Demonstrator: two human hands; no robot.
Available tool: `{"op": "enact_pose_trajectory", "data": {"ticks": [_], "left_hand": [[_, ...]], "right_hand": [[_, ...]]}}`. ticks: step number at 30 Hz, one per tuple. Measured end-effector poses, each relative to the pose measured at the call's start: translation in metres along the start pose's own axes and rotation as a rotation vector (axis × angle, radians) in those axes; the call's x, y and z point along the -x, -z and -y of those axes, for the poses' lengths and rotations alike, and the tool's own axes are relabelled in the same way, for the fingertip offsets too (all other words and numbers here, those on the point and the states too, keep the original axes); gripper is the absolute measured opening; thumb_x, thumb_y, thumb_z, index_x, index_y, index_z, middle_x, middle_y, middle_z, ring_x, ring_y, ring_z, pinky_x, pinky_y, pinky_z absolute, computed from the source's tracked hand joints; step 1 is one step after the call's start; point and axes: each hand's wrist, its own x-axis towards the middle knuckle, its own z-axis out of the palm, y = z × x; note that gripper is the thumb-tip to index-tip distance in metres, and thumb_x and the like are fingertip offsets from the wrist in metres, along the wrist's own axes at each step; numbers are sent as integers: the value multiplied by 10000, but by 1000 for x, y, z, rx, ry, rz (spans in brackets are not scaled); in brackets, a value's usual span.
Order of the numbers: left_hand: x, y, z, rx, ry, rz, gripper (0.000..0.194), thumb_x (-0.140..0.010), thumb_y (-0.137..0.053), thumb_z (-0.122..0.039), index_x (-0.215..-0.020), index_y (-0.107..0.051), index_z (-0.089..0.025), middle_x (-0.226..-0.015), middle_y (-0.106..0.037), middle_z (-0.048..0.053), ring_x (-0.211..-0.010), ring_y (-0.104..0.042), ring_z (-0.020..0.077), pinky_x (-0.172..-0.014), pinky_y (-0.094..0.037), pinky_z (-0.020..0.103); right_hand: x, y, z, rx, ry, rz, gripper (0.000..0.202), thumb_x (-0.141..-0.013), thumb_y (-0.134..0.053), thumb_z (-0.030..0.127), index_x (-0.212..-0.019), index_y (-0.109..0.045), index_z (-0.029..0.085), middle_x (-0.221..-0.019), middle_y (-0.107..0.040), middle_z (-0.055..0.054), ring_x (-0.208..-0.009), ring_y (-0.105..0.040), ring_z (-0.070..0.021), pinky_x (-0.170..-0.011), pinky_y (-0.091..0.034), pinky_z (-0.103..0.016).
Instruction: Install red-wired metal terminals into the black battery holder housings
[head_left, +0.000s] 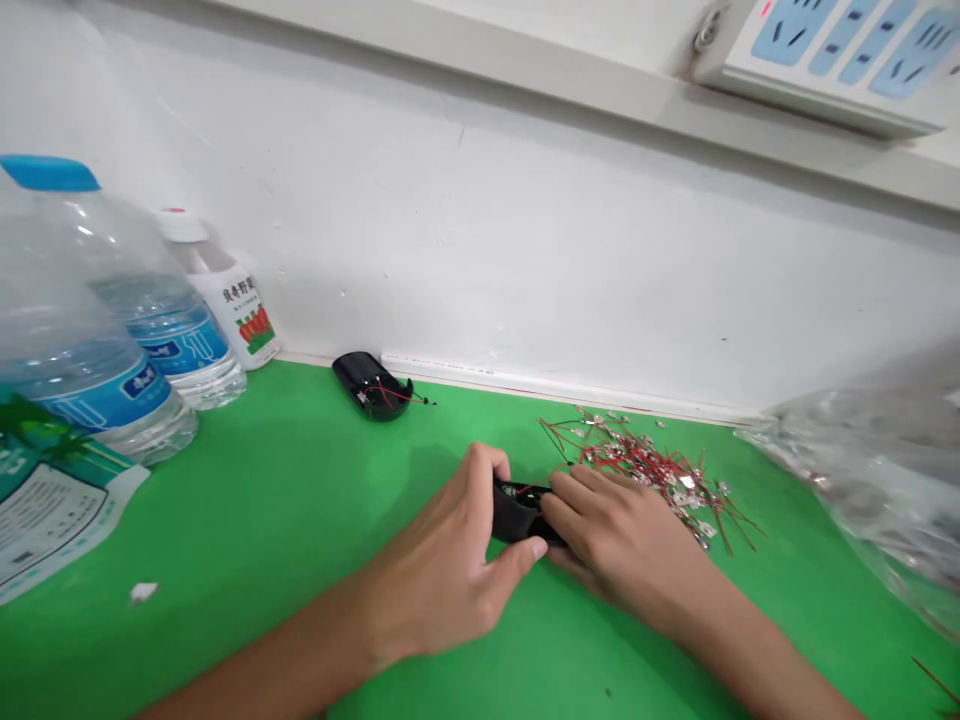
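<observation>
You are working at a green mat [285,520], with water bottles [97,330] standing far left and a clear bag [870,470] at the right. Beyond your hands a pile of red wired contacts [652,465] is lying, and a second black shell [371,385] is sitting far, by the wall. Your left hand [442,570] is clasping the black shell [517,515] at mat centre; your right hand [615,535] is pinching into its open top, seemingly seating a wire. Next, I judge, it needs a firm press while you are steadying the shell.
</observation>
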Motion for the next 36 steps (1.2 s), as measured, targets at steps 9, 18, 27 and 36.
{"op": "enact_pose_trajectory", "data": {"ticks": [9,18,27,36], "left_hand": [[2,-1,-3,-10,-6,17,292,-1000,-513,-340,-1187,-321,-225,-1109,-481,82,-1015,-554,287,-917,-481,473],[3,-4,-3,-30,-14,21,283,-1006,-513,-325,-1192,-321,-234,-1132,-497,87,-1044,-571,282,-943,-488,453],[9,-9,0,-84,-60,18,260,-1036,-495,-283,-1222,-317,-248,-1198,-495,100,-1113,-574,276,-995,-483,461],[12,-10,8,-202,-143,-12,307,-1031,-520,-250,-1237,-292,-270,-1218,-526,115,-1083,-632,258,-946,-551,437]], "right_hand": [[0,-1,0,-34,-28,132,337,-841,-884,332,-832,-570,210,-827,-634,7,-680,-606,-205,-559,-368,-353],[-1,5,2,30,-2,175,274,-916,-807,311,-821,-570,212,-780,-634,0,-625,-603,-210,-521,-351,-354],[-1,9,11,161,37,161,216,-822,-793,98,-774,-607,196,-721,-595,-25,-590,-574,-229,-490,-344,-380],[2,0,11,124,44,90,177,-866,-703,79,-777,-607,198,-709,-589,-24,-588,-535,-216,-493,-277,-381]]}}
